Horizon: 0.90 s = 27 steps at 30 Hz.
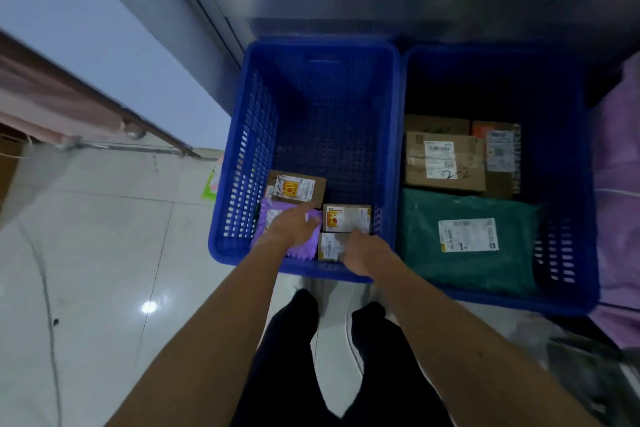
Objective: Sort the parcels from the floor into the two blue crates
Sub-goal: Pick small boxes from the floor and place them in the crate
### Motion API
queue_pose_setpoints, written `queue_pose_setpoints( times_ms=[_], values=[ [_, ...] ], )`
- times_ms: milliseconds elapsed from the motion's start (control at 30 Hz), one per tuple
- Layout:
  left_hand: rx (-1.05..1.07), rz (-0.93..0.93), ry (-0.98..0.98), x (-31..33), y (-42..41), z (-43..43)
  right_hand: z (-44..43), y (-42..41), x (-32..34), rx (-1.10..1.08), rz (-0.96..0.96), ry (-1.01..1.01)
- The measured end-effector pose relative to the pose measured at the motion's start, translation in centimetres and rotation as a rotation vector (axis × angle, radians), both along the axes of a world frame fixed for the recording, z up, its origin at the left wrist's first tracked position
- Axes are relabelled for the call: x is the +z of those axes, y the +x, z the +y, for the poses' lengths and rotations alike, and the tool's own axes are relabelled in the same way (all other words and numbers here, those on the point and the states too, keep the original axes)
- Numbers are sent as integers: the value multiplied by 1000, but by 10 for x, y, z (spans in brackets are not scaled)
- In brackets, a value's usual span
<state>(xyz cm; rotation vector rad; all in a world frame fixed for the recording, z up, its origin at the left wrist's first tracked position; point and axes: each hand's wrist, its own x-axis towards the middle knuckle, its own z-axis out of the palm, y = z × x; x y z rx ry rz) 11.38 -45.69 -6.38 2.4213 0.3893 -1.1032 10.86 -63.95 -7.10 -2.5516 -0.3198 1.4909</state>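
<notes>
In the head view, both blue crates hold parcels: small boxes and a purple mailer in the left crate, cartons and a green bag in the right crate. The left hand lies spread flat on the purple mailer and the right hand rests loosely curled on a small box, gripping nothing that I can tell. The floor in view shows no parcels, so sorting looks nearly done.

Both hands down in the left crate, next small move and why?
Probably let go and lift both hands out. The left hand lies on the purple mailer, the right hand on a small box; both parcels already sit on the left crate floor.
</notes>
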Motion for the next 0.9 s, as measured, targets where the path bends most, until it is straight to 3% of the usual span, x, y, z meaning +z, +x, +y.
queue_pose_setpoints(
  times_ms=[367,633,900],
  values=[
    [210,-131,36,91,-72,-5,-6,-7,82,261,-23,-15],
    [312,-191,93,124,-106,43,44,-36,112,297,-133,32],
    [394,-258,59,143,-160,129,121,-81,138,361,-215,-55]
  ],
)
